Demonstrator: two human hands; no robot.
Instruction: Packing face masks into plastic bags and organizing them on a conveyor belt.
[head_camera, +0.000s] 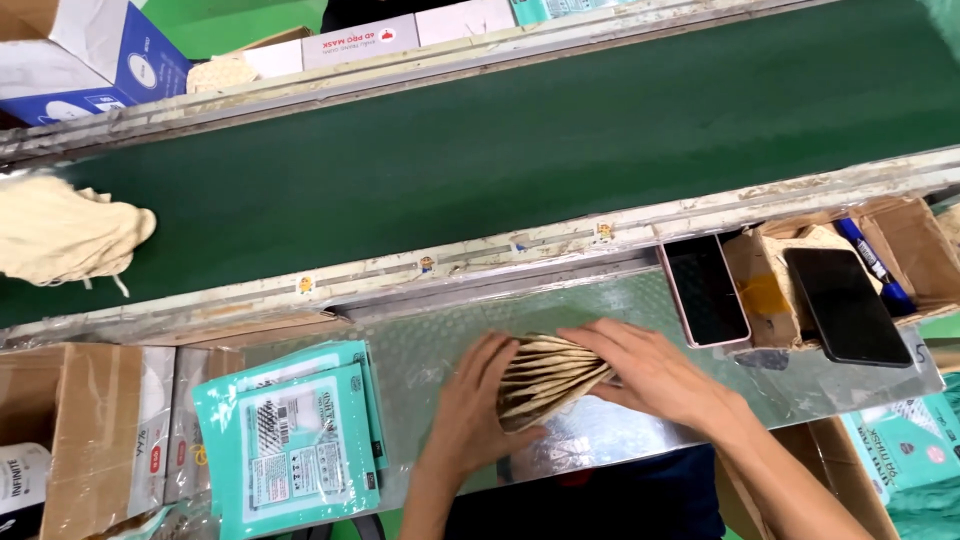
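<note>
A fanned stack of beige masks (548, 382) lay on the shiny foil-covered bench (640, 430), just below the conveyor's near rail. The left hand (472, 410) clasped the stack's left end, fingers curled over the top edge and thumb tucked under the bottom. The right hand (655, 372) lay flat across the stack's right end, fingers spread and pressing it towards the other hand, so the stack was squeezed between the two.

To the left on the bench sat a pile of teal packets (290, 440), flat and overlapping, the top one showing a pale label. Beside that pile stood an open cardboard box (70, 430) holding white packaged goods stood on edge.

To the right, a phone with a pink rim (705, 290) lay face up with a dark screen, touching the conveyor rail. Next to it a torn shallow cardboard tray (900, 250) held a second, black phone (845, 305) and a blue marker pen (872, 262) lying at a slant. More teal packets (900, 450) showed at the lower right edge.

Beyond the rail ran the dark green conveyor belt (520, 150), with a loose heap of beige masks (65, 230) resting on it at far left. Blue and white boxes (100, 50) stood on its far side.
</note>
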